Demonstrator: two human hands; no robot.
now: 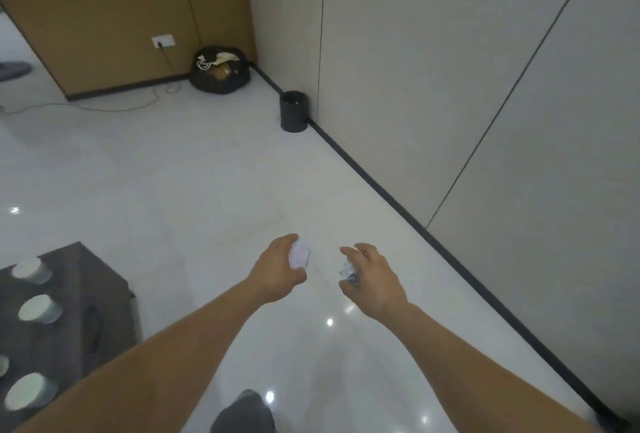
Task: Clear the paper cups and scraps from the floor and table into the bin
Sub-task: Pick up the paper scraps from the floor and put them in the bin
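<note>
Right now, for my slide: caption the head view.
Left hand grips white scrap, right hand grips greyish scrap; bin ahead.

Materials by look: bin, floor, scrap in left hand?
Bin: dark matte cylinder, likely plastic or coated metal; unclear which. Floor: glossy white tile, probably polished ceramic; sharp light glints, faint joints. Scrap in left hand: white crumpled paper, matte, creased.
</note>
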